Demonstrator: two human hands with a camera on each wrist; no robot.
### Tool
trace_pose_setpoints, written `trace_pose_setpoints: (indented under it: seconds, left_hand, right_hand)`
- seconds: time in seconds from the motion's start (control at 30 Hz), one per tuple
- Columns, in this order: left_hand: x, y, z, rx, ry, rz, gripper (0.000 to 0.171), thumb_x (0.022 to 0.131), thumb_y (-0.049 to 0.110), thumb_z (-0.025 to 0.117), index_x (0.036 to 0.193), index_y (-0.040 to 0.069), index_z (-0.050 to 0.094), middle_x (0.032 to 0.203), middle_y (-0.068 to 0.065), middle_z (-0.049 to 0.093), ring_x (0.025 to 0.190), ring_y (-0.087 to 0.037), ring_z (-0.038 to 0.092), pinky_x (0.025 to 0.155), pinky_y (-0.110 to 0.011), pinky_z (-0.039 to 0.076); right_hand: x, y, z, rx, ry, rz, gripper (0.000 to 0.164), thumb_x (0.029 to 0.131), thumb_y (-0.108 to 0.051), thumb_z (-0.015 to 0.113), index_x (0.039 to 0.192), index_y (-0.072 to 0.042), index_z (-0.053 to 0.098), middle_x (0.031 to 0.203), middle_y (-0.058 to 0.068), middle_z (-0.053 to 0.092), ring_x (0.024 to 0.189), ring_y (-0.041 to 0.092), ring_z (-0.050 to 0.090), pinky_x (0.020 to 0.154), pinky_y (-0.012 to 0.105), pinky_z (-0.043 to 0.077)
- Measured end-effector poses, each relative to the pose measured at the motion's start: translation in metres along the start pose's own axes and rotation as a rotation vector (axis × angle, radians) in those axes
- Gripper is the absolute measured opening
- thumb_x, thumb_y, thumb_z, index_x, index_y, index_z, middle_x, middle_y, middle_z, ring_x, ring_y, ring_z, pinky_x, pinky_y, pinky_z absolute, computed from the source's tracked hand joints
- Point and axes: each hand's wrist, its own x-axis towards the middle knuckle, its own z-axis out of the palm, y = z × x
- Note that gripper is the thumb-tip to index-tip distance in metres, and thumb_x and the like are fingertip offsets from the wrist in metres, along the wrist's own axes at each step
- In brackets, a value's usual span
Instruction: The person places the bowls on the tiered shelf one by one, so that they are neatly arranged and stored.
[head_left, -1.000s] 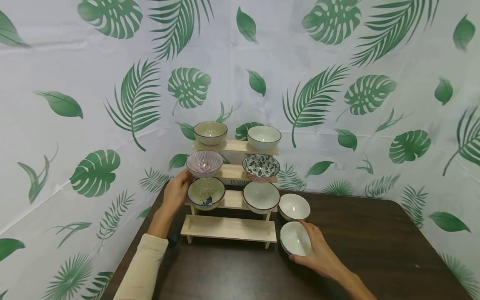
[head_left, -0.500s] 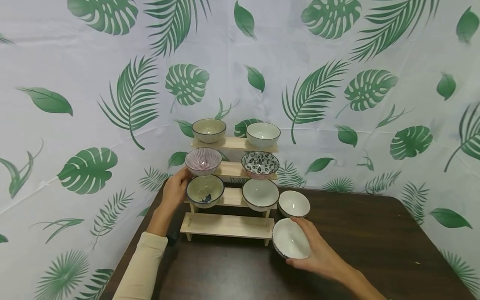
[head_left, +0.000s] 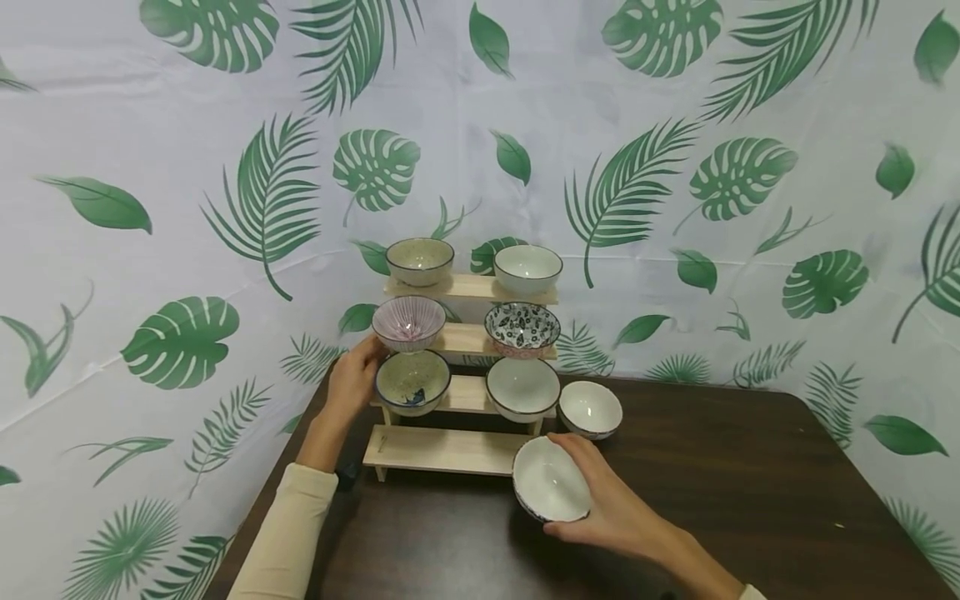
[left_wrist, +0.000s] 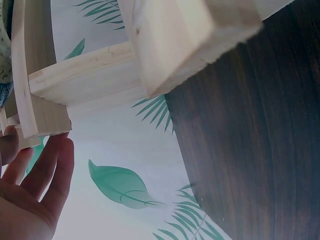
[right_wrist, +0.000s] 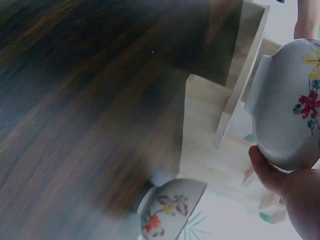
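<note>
My right hand (head_left: pixel 611 504) grips a small bowl (head_left: pixel 551 479) by its side, thumb near the front and fingers at the far rim. The bowl is white inside, and in the right wrist view its outside (right_wrist: pixel 285 105) shows red and yellow flowers. It is tilted and overlaps the right end of the lowest shelf in the head view. My left hand (head_left: pixel 352 383) holds the left side of a stepped wooden rack (head_left: pixel 450 450) beside the purple-striped bowl (head_left: pixel 408 323). In the left wrist view its fingers (left_wrist: pixel 60 170) meet a board end, with fingertips partly hidden.
Bowls stand in pairs on the three upper shelves, among them a black-flowered bowl (head_left: pixel 522 329) and a speckled bowl (head_left: pixel 412 383). Another white bowl (head_left: pixel 590 408) sits on the dark table (head_left: pixel 735 483) right of the rack. A leaf-print cloth (head_left: pixel 465 108) hangs behind.
My right hand has carried the flowered bowl leftward from beside the rack to before the lowest shelf's right end. The left hand has stayed at the rack.
</note>
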Motion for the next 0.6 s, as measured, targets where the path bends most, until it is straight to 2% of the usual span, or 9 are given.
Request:
trace_pose_setpoints:
  seconds: [0.17,0.37,0.6]
  left_hand:
    - [0.000,0.002,0.000,-0.004,-0.001,0.003,0.027,0.102,0.016,0.062,0.127,0.014,0.072,0.128,-0.016,0.072,0.115,-0.046,0.068,0.089,-0.065,0.051]
    - [0.001,0.001,0.000,0.001,0.001,0.002,0.027,0.102,0.015,0.063,0.127,0.013,0.071,0.128,-0.017,0.072,0.115,-0.046,0.068,0.090,-0.065,0.051]
    - [0.000,0.000,0.001,0.009,0.005,-0.007,0.028,0.102,0.016,0.063,0.128,0.013,0.071,0.130,-0.016,0.071,0.117,-0.046,0.068,0.091,-0.065,0.051]
  right_hand:
    - [0.009,-0.004,0.006,0.013,-0.007,-0.041,0.114,0.065,-0.049,0.096,0.159,-0.032,0.033,0.154,-0.007,0.039,0.137,0.015,0.046,0.098,0.040,0.054]
    - [0.017,-0.010,0.012,0.010,-0.018,-0.075,0.111,0.067,-0.052,0.094,0.158,-0.025,0.036,0.156,0.001,0.040,0.140,0.021,0.045,0.099,0.045,0.054]
    - [0.023,-0.014,0.017,0.020,-0.033,-0.066,0.109,0.070,-0.058,0.091,0.159,-0.030,0.035,0.159,0.005,0.037,0.142,0.026,0.045,0.098,0.047,0.054]
